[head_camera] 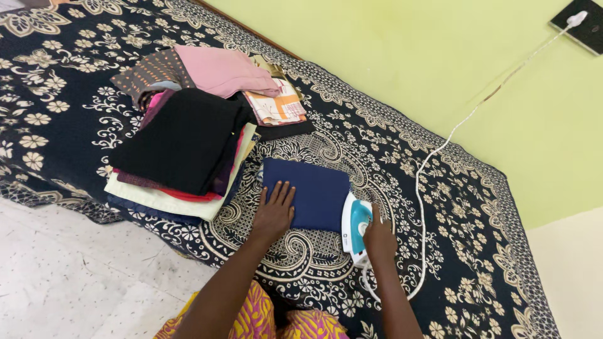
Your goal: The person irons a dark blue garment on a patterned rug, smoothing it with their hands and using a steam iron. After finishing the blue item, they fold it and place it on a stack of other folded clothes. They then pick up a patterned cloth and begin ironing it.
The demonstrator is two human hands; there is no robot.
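Head view: right hand (379, 237) grips iron (355, 227), nose pointing away along cloth (306, 193); left hand (274, 210) lies flat, open.

- A bed (440, 188) carries everything, covered by a dark navy spread with cream flower and paisley patterns
- It stands against a yellow-green wall, with pale speckled floor (69, 276) along its near edge
- A folded navy cloth (311, 188) lies flat on the spread near the near edge
- A white and teal iron (353, 227) rests just beside that cloth, touching its right edge
- The iron's white cord (419, 207) trails in a loop across the spread
- A pile of folded clothes (188, 138) sits left of the navy cloth, black on top, with pink, brown and checked pieces behind
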